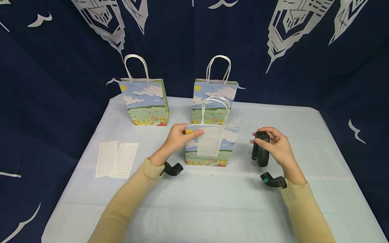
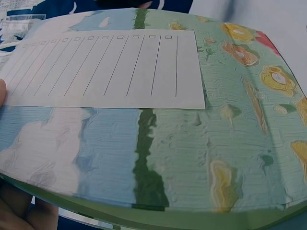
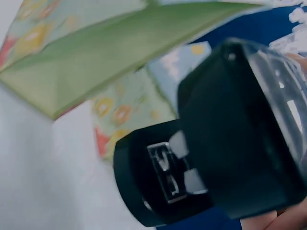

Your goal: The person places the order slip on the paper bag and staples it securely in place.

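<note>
Currently the front paper bag (image 1: pixel 227 152) is upright mid-scene above or on the surface (image 1: pixel 212 206) (contact unclear), handles up, printed face toward the wearer. Lined card (image 1: pixel 209 141) flat against that face, long axis up-down, top end near the bag's rim. Left hand (image 1: pixel 181 137) at the bag's upper left, pinching card and bag together, thumb in front. Black stapler (image 1: pixel 260 155) right of the bag, apart from it; long axis near vertical in the head view; metal plate showing at its lower end in the right wrist view. Right hand (image 1: pixel 278 146) grips it from the right. Farther out: two overlapping cards (image 1: pixel 106 158) at left; left rear bag (image 1: pixel 146 101); right rear bag (image 1: pixel 214 89), partly hidden; dark blue curtain (image 1: pixel 182 44) behind.
</note>
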`<state>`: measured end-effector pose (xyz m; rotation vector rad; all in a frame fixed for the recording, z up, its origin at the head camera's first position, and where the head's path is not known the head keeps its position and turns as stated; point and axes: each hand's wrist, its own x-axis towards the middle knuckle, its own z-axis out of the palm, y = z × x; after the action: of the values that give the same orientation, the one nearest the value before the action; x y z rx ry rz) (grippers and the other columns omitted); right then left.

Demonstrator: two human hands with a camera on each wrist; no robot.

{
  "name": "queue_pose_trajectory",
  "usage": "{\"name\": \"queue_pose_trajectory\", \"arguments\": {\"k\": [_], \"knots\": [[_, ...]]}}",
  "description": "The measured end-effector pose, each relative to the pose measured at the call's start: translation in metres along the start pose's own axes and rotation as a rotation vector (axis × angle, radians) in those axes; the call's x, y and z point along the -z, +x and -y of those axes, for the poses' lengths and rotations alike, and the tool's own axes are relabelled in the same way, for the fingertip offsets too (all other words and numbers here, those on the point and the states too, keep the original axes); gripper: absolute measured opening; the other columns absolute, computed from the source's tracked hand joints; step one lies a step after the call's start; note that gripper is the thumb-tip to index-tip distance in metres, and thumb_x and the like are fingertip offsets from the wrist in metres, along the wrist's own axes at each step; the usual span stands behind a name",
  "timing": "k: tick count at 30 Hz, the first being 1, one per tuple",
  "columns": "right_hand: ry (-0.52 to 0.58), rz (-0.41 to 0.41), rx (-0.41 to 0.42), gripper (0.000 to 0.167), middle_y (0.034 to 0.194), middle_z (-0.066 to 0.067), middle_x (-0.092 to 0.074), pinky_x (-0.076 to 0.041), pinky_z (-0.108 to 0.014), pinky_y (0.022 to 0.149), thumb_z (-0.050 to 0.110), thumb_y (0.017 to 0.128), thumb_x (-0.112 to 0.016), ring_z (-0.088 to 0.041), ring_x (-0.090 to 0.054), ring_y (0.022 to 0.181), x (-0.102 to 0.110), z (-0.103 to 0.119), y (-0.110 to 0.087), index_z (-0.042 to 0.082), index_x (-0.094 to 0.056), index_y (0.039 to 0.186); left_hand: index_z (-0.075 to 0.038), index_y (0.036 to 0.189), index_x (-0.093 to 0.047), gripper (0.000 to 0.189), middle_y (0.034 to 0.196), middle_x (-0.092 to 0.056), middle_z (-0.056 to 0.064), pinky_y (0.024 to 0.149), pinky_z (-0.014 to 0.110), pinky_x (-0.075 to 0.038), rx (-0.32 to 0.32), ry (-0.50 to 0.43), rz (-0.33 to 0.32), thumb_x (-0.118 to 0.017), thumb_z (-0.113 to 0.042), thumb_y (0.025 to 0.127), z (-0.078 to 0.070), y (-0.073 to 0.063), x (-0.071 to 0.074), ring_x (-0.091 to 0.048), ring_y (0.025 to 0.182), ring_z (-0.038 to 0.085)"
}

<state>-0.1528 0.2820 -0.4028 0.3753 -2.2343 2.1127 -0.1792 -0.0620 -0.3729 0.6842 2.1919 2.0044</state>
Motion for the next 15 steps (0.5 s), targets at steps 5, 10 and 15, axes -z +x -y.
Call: {"name": "queue_pose_trajectory", "arguments": {"k": [5, 10, 15], "knots": [[0.070, -0.004, 0.081, 0.030, 0.100, -0.004, -0.068, -0.054, -0.026, 0.073, -0.012, 0.085, -0.061, -0.018, -0.069, 0.080, -0.013, 0.021, 0.003, 0.002, -0.059, 0.111, -0.013, 0.048, -0.029, 0.055, 0.045, -0.022, -0.003, 0.045, 0.025, -0.017, 0.010, -0.001, 0.010, -0.068, -0.008, 0.086, 0.000, -0.001, -0.001, -0.018, 0.042, 0.014], [0.124, 0.005, 0.160, 0.030, 0.099, -0.008, -0.067, -0.055, -0.028, 0.072, -0.016, 0.084, -0.058, -0.020, -0.070, 0.079, -0.025, 0.040, 0.008, -0.002, -0.059, 0.111, -0.013, 0.048, -0.027, 0.057, 0.044, -0.021, -0.005, 0.045, 0.025, -0.016, 0.010, 0.003, 0.006, -0.069, -0.009, 0.086, -0.001, -0.001, -0.001, -0.017, 0.042, 0.014], [0.173, 0.030, 0.222, 0.029, 0.101, -0.010, -0.065, -0.055, -0.030, 0.072, -0.016, 0.084, -0.058, -0.021, -0.070, 0.081, -0.034, 0.054, 0.012, -0.007, -0.056, 0.112, -0.013, 0.048, -0.027, 0.057, 0.045, -0.021, -0.004, 0.045, 0.025, -0.016, 0.015, 0.000, 0.005, -0.069, -0.009, 0.086, -0.001, -0.001, -0.001, -0.017, 0.042, 0.014]]}}
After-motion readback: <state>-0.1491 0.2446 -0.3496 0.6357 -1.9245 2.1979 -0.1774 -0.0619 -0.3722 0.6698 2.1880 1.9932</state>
